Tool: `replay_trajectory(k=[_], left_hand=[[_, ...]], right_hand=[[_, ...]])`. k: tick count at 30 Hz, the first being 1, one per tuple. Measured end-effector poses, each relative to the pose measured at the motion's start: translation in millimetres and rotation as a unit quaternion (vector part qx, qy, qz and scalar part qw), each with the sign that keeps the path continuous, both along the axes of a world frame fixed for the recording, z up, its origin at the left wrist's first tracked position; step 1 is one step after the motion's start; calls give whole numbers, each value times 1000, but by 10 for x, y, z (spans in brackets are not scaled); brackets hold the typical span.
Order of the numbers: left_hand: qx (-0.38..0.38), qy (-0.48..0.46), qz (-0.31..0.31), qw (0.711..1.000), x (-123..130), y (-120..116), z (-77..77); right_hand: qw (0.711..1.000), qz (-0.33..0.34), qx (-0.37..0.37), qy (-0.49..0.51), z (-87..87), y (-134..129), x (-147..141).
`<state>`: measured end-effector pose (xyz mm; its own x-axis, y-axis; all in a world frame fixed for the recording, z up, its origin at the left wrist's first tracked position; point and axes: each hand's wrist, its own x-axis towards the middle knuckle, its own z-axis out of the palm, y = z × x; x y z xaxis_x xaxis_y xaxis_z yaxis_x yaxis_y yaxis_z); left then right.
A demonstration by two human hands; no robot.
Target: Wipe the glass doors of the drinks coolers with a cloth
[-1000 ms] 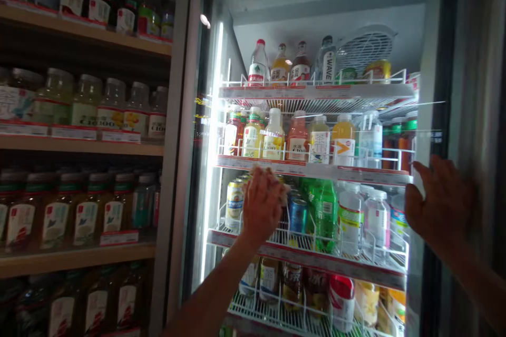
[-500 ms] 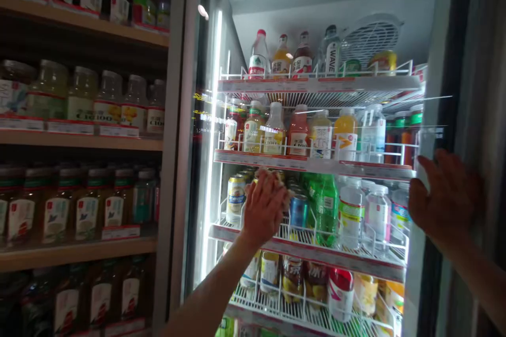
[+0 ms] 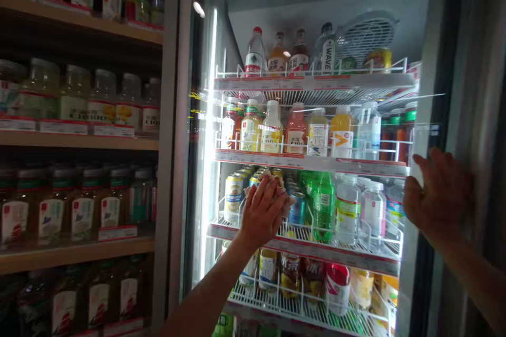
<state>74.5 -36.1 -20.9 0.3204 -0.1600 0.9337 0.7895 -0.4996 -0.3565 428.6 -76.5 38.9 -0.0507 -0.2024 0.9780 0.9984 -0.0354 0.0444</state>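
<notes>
My left hand (image 3: 261,215) presses a crumpled, pale cloth (image 3: 280,183) against the glass door of a lit drinks cooler, at the height of the third shelf. Edges of the cloth stick out around the fingers. Behind it, seen through the glass, are a beer can (image 3: 234,196), a blue can (image 3: 296,208) and green bottles (image 3: 323,201). My right hand (image 3: 438,195) lies on the dark right-hand frame of the door (image 3: 425,253), its fingers spread and holding nothing I can see. Part of that hand is in shadow.
Inside the cooler, wire shelves (image 3: 316,162) carry rows of bottles and cans. A bright light strip (image 3: 207,158) runs down its left side. To the left, beyond a grey upright (image 3: 168,147), wooden shelves (image 3: 79,139) hold many bottles.
The whole view has shifted slightly left. Against the cooler, my left hand with the cloth has moved a little right and down. The right hand stays on the frame.
</notes>
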Motion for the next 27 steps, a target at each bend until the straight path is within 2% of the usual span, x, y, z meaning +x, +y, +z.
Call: replay_trajectory(k=[2, 5, 7, 9, 12, 14, 16, 19, 21, 23, 25, 27], left_hand=[[3, -52, 8, 999, -169, 59, 55], [23, -231, 16, 972, -484, 211, 243], [31, -282, 19, 959, -484, 246, 304], [26, -229, 20, 973, -280, 191, 246], [13, -56, 4, 998, 86, 53, 46], [13, 2, 0, 1000, 117, 24, -23], [16, -38, 3, 999, -61, 73, 28], [32, -202, 6, 979, -372, 204, 261], [37, -261, 6, 965, -347, 225, 391], [28, -225, 5, 974, -101, 156, 421], [16, -117, -3, 993, 218, 47, 368], [16, -13, -15, 1000, 405, -25, 300]], right_hand=[[1000, 9, 7, -5, -5, 11, 6], [999, 20, 23, -17, -10, 16, -5], [999, 21, 26, -19, -12, 20, -10], [1000, 17, 17, -17, -15, 27, -1], [1000, 13, 12, -11, -22, 37, 31], [1000, 19, 14, -13, -26, 34, 44], [1000, 24, 9, -16, -31, 20, 35], [1000, 20, 3, -8, -49, -8, -14], [1000, 11, -1, 9, -77, -15, -48], [1000, 3, -4, 21, -117, -12, -64], [1000, 1, 0, 25, -158, -4, -62], [1000, 5, 8, 14, -186, 0, -52]])
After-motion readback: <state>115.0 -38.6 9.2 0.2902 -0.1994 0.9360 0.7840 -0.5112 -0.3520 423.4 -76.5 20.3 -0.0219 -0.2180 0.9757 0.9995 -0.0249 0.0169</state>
